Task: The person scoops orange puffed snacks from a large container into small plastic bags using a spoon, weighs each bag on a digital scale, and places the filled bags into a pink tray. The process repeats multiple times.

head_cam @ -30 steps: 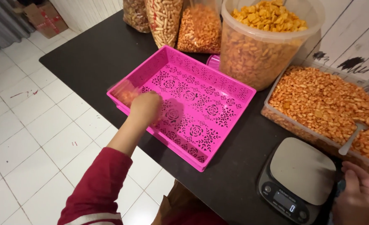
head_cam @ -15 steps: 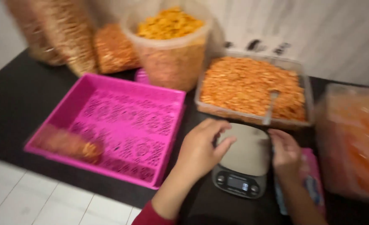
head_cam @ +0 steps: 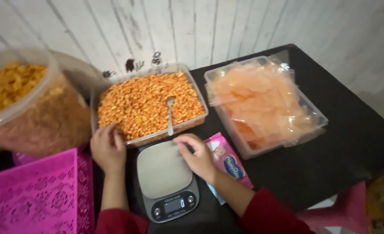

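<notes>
A small grey kitchen scale [head_cam: 163,177] sits on the black table in front of me. My left hand [head_cam: 107,149] rests at the near left rim of a clear tub of orange snack pieces [head_cam: 148,104], fingers spread, holding nothing. My right hand [head_cam: 198,158] lies on the scale's right edge, fingers loosely curled, nothing visibly in it. A spoon [head_cam: 170,115] stands in the orange snacks. A pink packet [head_cam: 228,162] lies partly under my right wrist.
A clear tub of pale orange chips [head_cam: 261,102] stands to the right. A big round tub of yellow snacks [head_cam: 22,104] is at the left. A pink perforated tray [head_cam: 35,199] fills the lower left. White plank wall behind; table edge at right.
The view has swung right, from the pink tray to the scale and tubs. My left hand left the tray and came to the snack tub's rim. My right hand moved onto the scale.
</notes>
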